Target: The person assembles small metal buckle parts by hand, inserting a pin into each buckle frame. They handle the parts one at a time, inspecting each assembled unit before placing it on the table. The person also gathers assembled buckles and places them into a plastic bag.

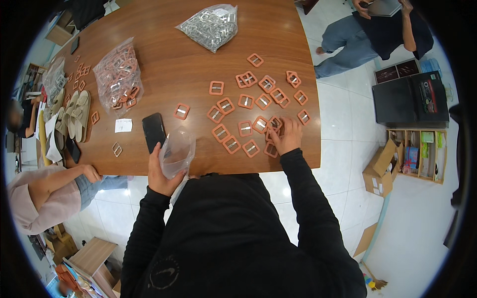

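My left hand (165, 176) is closed on a clear plastic bag (178, 151), holding its mouth up at the table's front edge. On the right, my right hand (288, 136) has its fingers curled down on an orange square buckle (274, 123); the fingertips partly hide it. Another buckle (271, 149) lies just under that hand. Several more orange buckles (245, 128) with silver middle bars are spread over the table around it, some overlapping. One buckle (182, 111) lies apart, near the bag. A black phone (154, 132) rests beside my left hand.
On the wooden table (174, 64) lie a bag of orange buckles (118, 74), a bag of silver buckles (211, 27), a paper slip (123, 125) and beige sandals (79, 115). One person sits at left (49, 196); another stands at upper right (348, 37). A cardboard box (380, 174) stands on the floor.
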{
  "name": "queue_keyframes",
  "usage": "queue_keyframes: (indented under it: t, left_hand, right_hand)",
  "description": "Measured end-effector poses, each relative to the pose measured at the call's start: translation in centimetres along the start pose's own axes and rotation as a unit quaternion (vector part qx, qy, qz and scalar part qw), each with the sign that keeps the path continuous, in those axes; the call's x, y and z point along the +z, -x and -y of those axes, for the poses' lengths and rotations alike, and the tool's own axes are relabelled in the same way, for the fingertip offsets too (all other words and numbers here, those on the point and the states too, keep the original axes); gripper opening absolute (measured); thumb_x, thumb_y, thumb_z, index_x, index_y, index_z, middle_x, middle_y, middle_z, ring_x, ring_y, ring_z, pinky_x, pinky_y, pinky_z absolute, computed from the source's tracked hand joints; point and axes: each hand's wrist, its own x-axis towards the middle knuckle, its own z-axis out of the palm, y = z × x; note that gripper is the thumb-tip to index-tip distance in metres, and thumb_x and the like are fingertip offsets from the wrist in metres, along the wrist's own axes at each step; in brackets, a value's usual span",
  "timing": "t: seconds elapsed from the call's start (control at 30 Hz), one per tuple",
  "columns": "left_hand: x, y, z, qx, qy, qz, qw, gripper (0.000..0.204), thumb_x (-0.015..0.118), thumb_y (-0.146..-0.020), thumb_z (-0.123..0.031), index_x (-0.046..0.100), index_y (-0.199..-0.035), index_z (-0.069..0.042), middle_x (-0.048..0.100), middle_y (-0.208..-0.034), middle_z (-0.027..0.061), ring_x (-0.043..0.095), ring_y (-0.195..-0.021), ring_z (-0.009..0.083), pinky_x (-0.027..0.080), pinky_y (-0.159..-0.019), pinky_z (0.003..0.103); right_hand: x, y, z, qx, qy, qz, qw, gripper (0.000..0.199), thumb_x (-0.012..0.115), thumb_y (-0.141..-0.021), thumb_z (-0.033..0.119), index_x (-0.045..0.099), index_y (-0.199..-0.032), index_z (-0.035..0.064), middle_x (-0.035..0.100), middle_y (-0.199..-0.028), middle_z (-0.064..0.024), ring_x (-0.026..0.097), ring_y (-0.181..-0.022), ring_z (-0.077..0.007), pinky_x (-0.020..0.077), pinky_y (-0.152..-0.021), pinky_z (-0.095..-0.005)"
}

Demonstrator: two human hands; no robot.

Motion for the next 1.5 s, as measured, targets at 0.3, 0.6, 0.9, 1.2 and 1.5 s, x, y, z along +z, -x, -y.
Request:
queue_keyframes:
  t: [0.3, 0.6, 0.9, 1.2, 1.5]
  left_hand:
    - [-0.1, -0.2, -0.3, -0.016, 0.027, 0.020, 0.999, 0.095, 0.081, -0.065, -0.014, 0.029, -0.143, 0.002, 0.047, -0.129, 0.0230, 0.049, -0.119, 0.0387, 0.041, -0.101, 0.041]
    - [-0.3, -0.9, -0.3, 0.019, -0.003, 0.018, 1.000, 0.095, 0.081, -0.066, -0.018, 0.030, -0.143, 0.002, 0.047, -0.127, 0.0231, 0.050, -0.117, 0.0398, 0.041, -0.100, 0.042]
    - [0.0, -1.2, -1.3, 0.036, 0.010, 0.006, 0.999, 0.096, 0.082, -0.063, -0.016, 0.031, -0.142, 0.003, 0.049, -0.122, 0.0230, 0.051, -0.116, 0.0388, 0.042, -0.098, 0.042]
    - [0.0, 0.1, -2.1, 0.057, -0.040, -0.045, 0.997, 0.098, 0.083, -0.060, -0.022, 0.034, -0.140, 0.001, 0.052, -0.117, 0.0221, 0.053, -0.110, 0.0396, 0.044, -0.093, 0.044]
    - [0.3, 2.5, -2.5, 0.009, -0.046, -0.082, 0.996, 0.097, 0.083, -0.061, -0.022, 0.033, -0.141, 0.003, 0.053, -0.119, 0.0219, 0.054, -0.110, 0.0385, 0.044, -0.095, 0.043]
  right_hand:
    - [-0.4, 4.5, 0.9, 0.005, 0.000, 0.043, 0.999, 0.030, 0.073, -0.075, 0.019, 0.066, -0.103, 0.0097, 0.056, -0.112, -0.0089, 0.051, -0.104, -0.0314, 0.0392, -0.087, -0.0451]
    - [-1.6, 4.6, 0.7, 0.014, -0.042, -0.063, 0.997, 0.035, 0.070, -0.076, 0.015, 0.062, -0.110, 0.0099, 0.054, -0.119, -0.0135, 0.050, -0.108, -0.0343, 0.0393, -0.091, -0.0470]
    - [-0.1, 1.8, 1.3, -0.057, -0.031, -0.043, 0.997, 0.018, 0.067, -0.079, 0.015, 0.069, -0.095, 0.0088, 0.060, -0.111, -0.0095, 0.052, -0.108, -0.0343, 0.0388, -0.093, -0.0473]
    - [5.4, -11.7, 0.6, -0.024, 0.033, -0.066, 0.997, 0.046, 0.068, -0.080, 0.021, 0.057, -0.124, 0.0115, 0.055, -0.127, -0.0133, 0.052, -0.112, -0.0368, 0.0434, -0.096, -0.0467]
    - [5.8, -11.1, 2.8, -0.012, 0.112, 0.192, 0.975, 0.037, 0.066, -0.084, 0.030, 0.064, -0.115, 0.0098, 0.061, -0.122, -0.0140, 0.057, -0.107, -0.0335, 0.0482, -0.087, -0.0470]
